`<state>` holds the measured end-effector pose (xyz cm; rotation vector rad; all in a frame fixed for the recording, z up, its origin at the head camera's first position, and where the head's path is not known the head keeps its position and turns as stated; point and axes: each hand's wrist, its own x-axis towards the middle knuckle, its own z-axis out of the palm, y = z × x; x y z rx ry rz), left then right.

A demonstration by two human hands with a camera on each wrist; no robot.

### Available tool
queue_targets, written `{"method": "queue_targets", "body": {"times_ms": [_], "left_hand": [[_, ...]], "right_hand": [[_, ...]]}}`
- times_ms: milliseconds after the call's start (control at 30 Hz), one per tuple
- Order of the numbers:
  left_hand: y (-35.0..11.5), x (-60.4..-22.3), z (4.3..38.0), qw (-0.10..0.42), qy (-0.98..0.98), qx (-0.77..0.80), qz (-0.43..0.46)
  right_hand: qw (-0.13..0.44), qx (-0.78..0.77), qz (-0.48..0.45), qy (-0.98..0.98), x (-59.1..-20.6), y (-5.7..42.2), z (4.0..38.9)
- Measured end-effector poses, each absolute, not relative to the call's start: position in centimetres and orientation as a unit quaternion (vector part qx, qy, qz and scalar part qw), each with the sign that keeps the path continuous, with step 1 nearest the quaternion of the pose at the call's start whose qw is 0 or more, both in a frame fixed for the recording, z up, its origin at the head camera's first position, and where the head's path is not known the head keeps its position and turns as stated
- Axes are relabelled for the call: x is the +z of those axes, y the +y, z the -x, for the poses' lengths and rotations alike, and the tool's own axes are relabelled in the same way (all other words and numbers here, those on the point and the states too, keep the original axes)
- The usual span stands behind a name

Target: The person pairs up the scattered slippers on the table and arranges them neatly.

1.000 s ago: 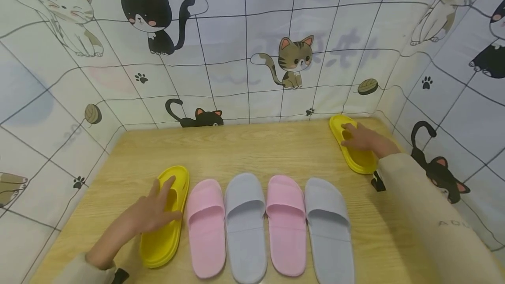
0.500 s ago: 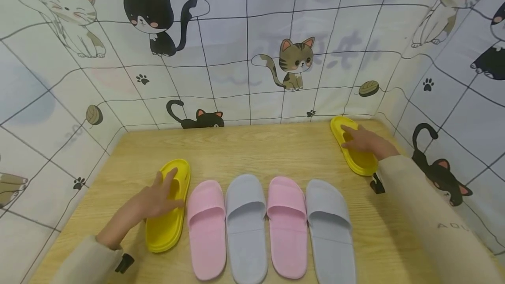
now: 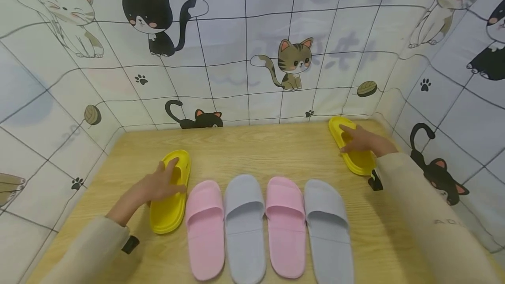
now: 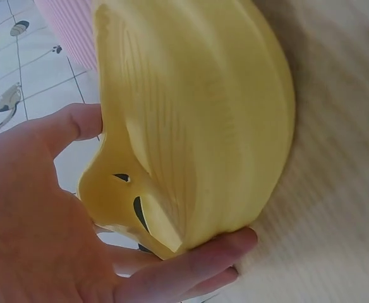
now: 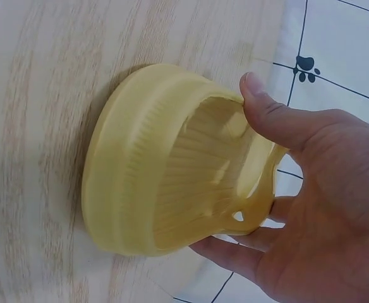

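On the left of the wooden table lies a yellow slipper (image 3: 169, 211), gripped across its strap by my left hand (image 3: 155, 185). In the left wrist view the thumb presses one side of this yellow slipper (image 4: 235, 113) and the fingers wrap the other, fingertips close to the tabletop. My right hand (image 3: 360, 138) holds a second yellow slipper (image 3: 360, 163) at the table's far right corner. The right wrist view shows its thumb at one edge of the yellow slipper (image 5: 140, 158) and its fingers at the opposite edge. Both heels point back toward me.
Between the hands stand a pink slipper (image 3: 205, 240), a grey slipper (image 3: 246, 244), another pink slipper (image 3: 287, 242) and another grey slipper (image 3: 331, 249), side by side on the wooden table (image 3: 256, 148). A cat-print cloth (image 3: 225, 38) rises behind and at both sides.
My left hand has slid its yellow slipper forward and slightly right along the table, beside the first pink slipper. The right hand and its slipper have stayed in place.
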<state>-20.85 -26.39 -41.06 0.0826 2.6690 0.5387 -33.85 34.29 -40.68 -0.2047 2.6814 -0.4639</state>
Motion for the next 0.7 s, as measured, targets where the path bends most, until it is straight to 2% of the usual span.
{"method": "queue_targets", "body": {"times_ms": [433, 700], "left_hand": [[-26.2, -41.3, 25.1, 0.218, 0.955, 0.200, -0.036], [-25.9, -40.8, 27.2, 0.219, 0.958, 0.187, -0.019]], "right_hand": [[0.219, -0.168, 0.048, 0.960, -40.2, 34.8, 34.0], [0.215, -0.155, 0.070, 0.962, -40.0, 34.3, 33.9]]}}
